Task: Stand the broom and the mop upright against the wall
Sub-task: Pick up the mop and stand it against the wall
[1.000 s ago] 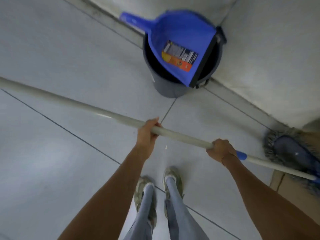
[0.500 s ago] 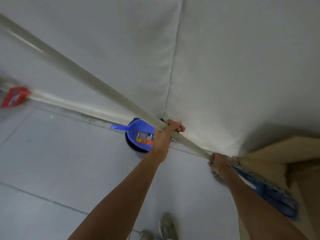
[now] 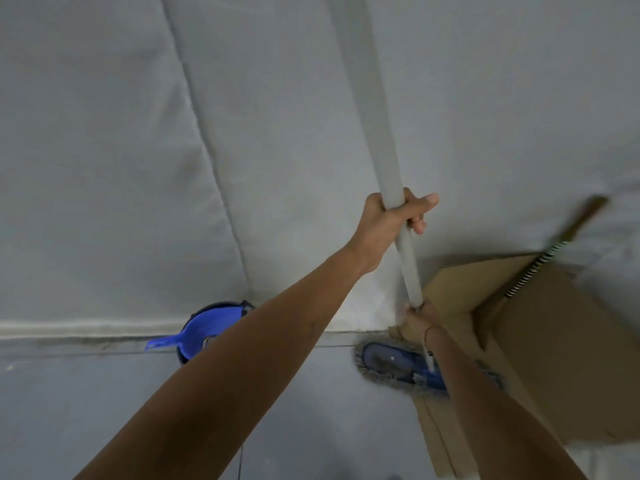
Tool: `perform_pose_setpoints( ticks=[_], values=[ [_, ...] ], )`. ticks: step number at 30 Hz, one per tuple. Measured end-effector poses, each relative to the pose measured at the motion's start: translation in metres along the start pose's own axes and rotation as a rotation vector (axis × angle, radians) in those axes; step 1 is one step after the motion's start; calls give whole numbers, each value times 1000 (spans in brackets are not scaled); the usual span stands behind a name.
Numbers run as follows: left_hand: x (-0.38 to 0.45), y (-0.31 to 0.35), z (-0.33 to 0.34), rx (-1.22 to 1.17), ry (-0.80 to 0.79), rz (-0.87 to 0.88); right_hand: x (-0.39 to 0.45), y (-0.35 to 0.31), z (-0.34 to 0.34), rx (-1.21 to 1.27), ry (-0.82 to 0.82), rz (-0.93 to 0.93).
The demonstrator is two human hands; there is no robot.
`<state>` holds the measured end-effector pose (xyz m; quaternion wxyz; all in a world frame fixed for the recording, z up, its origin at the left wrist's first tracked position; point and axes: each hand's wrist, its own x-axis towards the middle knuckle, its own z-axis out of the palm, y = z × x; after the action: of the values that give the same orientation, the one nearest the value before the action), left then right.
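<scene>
The mop has a long white handle and a flat blue head with a grey fringe. It stands nearly upright in front of the pale wall, with its head on the floor at the wall's foot. My left hand grips the handle at mid-height. My right hand holds the handle lower down, just above the head. The broom is not in view.
A dark bucket with a blue dustpan in it stands at the wall, left of the mop. An open cardboard box sits right beside the mop head on the right. A thin striped stick leans at the box's far edge.
The mop handle swung up from a slant to nearly vertical. My left hand rose with it along the wall. The red object seen at the far left has left the view.
</scene>
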<state>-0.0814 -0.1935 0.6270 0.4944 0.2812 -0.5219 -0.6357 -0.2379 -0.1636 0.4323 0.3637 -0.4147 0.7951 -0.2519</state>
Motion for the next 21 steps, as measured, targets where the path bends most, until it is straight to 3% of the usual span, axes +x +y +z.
perform_pose_setpoints(
  ticks=[6,12,21],
  values=[
    [53,7,134,119,-161,-24,7,24,-99,195,34,26],
    [100,2,242,200,-240,-54,19,51,-191,183,-1,-29],
    [154,-14,294,258,-190,-38,65,56,-248,228,-122,-62]
  ],
)
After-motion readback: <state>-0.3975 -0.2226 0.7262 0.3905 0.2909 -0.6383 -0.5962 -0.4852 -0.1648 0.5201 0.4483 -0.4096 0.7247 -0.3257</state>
